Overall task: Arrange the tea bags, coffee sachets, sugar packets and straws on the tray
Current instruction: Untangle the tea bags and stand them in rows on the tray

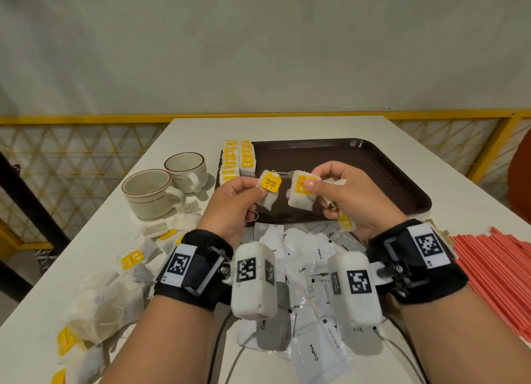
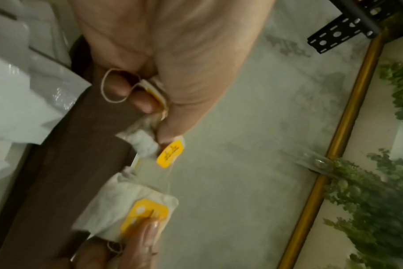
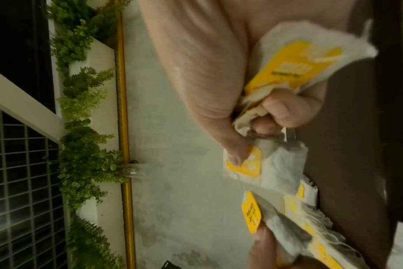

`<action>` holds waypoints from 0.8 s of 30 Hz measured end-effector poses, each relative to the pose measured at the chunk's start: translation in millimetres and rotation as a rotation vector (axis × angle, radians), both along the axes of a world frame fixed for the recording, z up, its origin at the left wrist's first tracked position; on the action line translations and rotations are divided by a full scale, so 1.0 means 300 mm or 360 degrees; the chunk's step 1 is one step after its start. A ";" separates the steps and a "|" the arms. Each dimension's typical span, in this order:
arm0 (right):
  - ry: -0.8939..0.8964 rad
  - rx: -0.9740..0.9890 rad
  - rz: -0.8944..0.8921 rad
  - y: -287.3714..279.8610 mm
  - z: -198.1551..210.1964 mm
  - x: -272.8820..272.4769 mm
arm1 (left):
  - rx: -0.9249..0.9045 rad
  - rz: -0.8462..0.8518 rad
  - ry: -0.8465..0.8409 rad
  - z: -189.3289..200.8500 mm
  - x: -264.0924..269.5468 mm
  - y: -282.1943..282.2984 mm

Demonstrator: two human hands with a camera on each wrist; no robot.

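Pinching tea bags (image 1: pixel 300 192) in both hands (image 1: pixel 232 202).

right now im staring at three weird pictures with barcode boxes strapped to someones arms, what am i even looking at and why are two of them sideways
These are a person's two bare hands, not a machine. The boxes on the wrists are small cameras. The big picture comes from a camera on the head; the two sideways ones look along each hand from the wrist.

The left hand pinches one tea bag by its yellow tag. The right hand holds another tea bag under its thumb, with more bunched in its palm. A thin string runs between the two bags.

On the white table lies a brown tray with two rows of tea bags at its left end. Near it are two cups, loose tea bags, white coffee sachets and red straws.
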State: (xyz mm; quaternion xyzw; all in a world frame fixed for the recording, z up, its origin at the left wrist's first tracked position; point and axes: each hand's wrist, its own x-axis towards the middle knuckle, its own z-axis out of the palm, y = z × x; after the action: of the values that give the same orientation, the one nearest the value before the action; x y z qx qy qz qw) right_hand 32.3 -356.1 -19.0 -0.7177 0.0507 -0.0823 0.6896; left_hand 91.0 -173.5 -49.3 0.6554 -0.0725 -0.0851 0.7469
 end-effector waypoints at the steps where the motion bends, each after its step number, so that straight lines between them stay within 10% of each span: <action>1: 0.0002 0.0002 0.0031 -0.002 0.003 -0.003 | -0.0056 0.0048 0.0019 0.002 0.001 -0.001; 6: 0.0002 0.0194 0.0499 0.037 0.031 -0.035 | -0.0227 0.0062 -0.0065 0.016 -0.006 -0.009; 14: -0.0134 0.0191 0.0007 0.084 -0.001 -0.010 | -0.0213 -0.0194 -0.0154 0.018 -0.036 -0.042; 24: -0.0099 0.0383 0.0044 0.087 -0.001 -0.009 | -0.0215 -0.0286 -0.0167 0.032 -0.055 -0.034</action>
State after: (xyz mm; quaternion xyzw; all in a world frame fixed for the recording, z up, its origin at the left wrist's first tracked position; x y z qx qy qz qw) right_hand 29.6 -329.9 -19.4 -0.6274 0.0290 -0.0884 0.7731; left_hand 74.3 -183.7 -39.7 0.5980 -0.1754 -0.1122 0.7740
